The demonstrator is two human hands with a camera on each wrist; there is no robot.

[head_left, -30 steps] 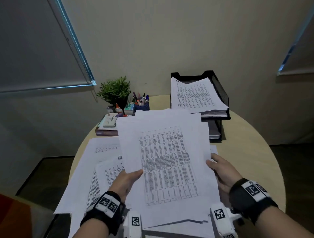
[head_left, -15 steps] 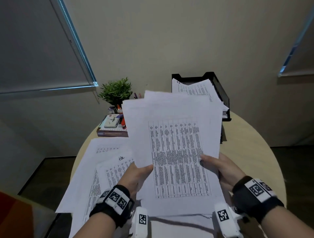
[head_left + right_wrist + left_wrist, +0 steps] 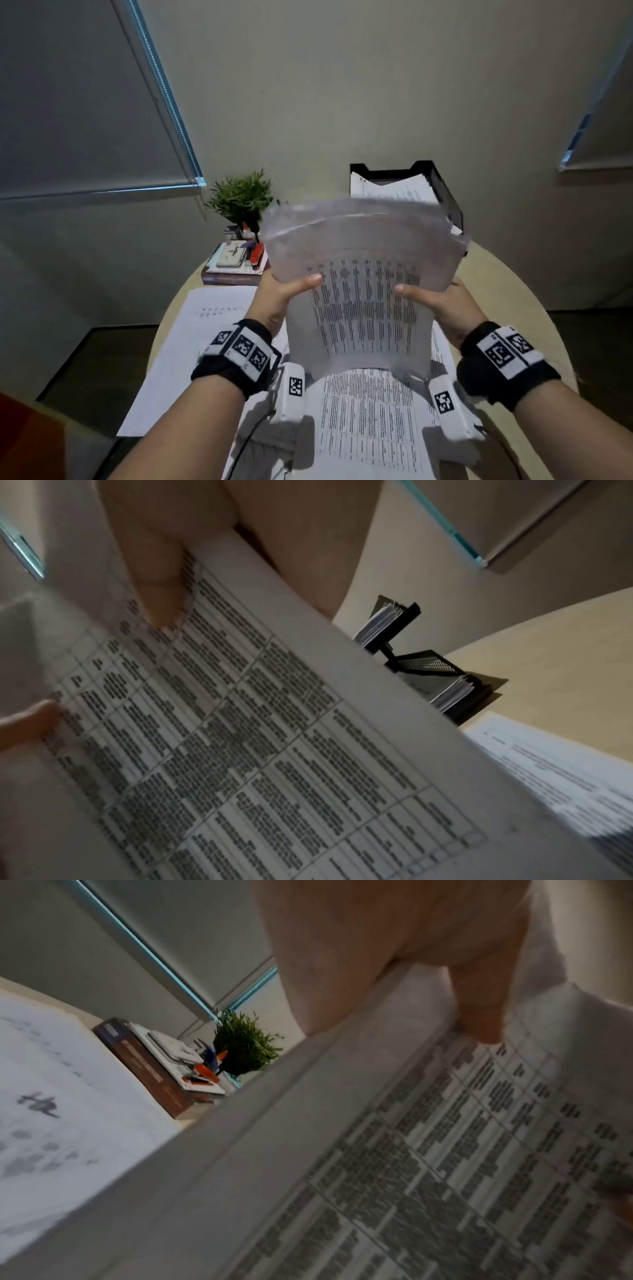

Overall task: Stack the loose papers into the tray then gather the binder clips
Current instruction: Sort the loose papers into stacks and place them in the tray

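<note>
Paper stack (image 3: 363,274) pinched by both hands' grip; only right wrist shows tray's (image 3: 404,615) lower tier.

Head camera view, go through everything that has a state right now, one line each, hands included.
Left hand: grips the held sheaf's left edge, thumb on top.
Right hand: grips its right edge, thumb on top.
Held sheaf of papers: lifted off the table, raised steeply, top edge blurred.
Paper tray: upper tier already holds papers.
Loose papers on the table: lying flat, not yet stacked.
Binder clips: none visible.
</note>
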